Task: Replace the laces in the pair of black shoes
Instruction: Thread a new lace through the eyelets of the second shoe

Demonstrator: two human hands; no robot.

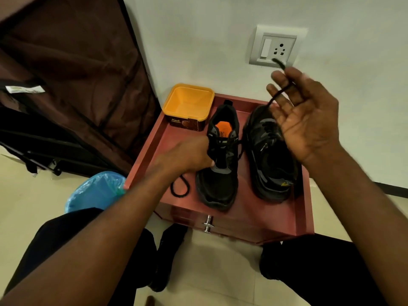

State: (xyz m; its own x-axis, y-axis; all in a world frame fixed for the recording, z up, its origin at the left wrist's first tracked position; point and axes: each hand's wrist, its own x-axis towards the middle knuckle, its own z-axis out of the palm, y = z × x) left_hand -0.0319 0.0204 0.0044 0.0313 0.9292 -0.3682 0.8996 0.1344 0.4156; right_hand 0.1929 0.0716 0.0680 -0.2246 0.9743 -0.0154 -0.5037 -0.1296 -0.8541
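Note:
Two black shoes stand on a reddish-brown low cabinet [271,215]. The left shoe [220,184] points toward me and shows an orange insole. My left hand [187,155] grips its side at the eyelets. The right shoe [271,164] points away from me. My right hand [306,115] is raised above it, palm toward me, fingers pinching a black lace [280,91] that runs down to the right shoe, its tip sticking up above my fingers. A loose black lace [180,188] lies looped on the cabinet left of the left shoe.
An orange square tub [187,104] sits at the cabinet's back left corner. A wall socket [276,47] is behind. A dark brown fabric wardrobe [72,85] stands on the left, and a blue plastic bag [97,191] lies on the floor beside the cabinet. My knees are below.

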